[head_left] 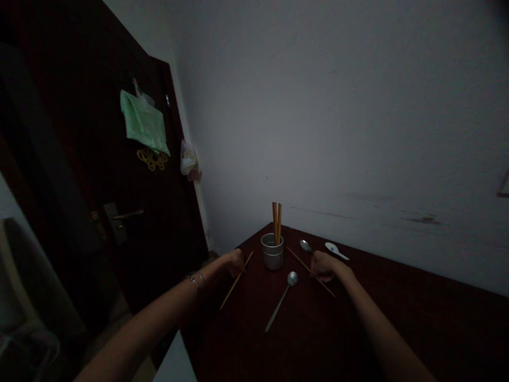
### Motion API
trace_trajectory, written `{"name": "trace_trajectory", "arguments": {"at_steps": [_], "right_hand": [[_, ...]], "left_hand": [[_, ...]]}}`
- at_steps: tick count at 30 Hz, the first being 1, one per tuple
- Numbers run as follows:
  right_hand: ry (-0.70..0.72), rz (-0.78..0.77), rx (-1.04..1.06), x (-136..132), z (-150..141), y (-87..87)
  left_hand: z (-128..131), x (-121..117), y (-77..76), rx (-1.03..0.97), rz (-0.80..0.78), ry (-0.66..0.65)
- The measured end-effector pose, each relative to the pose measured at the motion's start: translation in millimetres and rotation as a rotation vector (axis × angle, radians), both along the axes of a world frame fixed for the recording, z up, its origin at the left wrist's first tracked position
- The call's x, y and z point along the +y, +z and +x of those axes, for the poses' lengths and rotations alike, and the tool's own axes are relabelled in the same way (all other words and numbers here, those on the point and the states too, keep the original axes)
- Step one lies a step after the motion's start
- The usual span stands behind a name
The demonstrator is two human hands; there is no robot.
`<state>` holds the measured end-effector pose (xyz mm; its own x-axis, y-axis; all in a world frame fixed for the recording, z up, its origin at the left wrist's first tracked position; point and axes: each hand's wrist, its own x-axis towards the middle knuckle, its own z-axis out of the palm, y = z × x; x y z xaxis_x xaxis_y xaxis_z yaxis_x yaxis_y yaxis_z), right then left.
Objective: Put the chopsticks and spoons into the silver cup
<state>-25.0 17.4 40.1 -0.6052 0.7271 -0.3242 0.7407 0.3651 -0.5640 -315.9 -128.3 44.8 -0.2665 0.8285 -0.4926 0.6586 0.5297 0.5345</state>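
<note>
My left hand [236,262] is closed around a wooden chopstick [231,291] that slants across the left side of the table. On the other side, my right hand [323,266] pinches a second chopstick [297,257], whose far end points toward the metal cup [273,255]. Between the hands stands that cup, upright, with several wooden chopsticks [277,222] sticking out of it. A long-handled metal spoon [292,278] lies in front of the cup. Just beyond my right hand is another metal spoon [305,245], its handle partly hidden by the hand.
A white ceramic spoon [336,251] lies by the wall on the dark table [246,350]. The table's back corner meets the pale wall [318,132]. At the left, a dark door [159,223] has a green cloth [145,122] hanging on it. A pale flat object [175,363] is at the near edge.
</note>
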Motion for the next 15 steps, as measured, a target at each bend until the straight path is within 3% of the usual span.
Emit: {"name": "trace_trajectory", "arguments": {"at_steps": [5, 9, 11, 15], "right_hand": [[0.015, -0.015, -0.030, -1, 1, 2.9], [0.016, -0.017, -0.019, 2, 4, 5.7], [0.017, -0.015, 0.006, 5, 7, 7.6], [0.011, 0.004, 0.073, 12, 13, 18.0]], "left_hand": [[4, 0, 4.1, 0.088, -0.112, 0.064], [7, -3, 19.7, 0.202, -0.144, 0.083], [7, 0, 32.2, 0.287, -0.046, 0.094], [11, 20, 60.1, 0.434, 0.371, 0.081]]}}
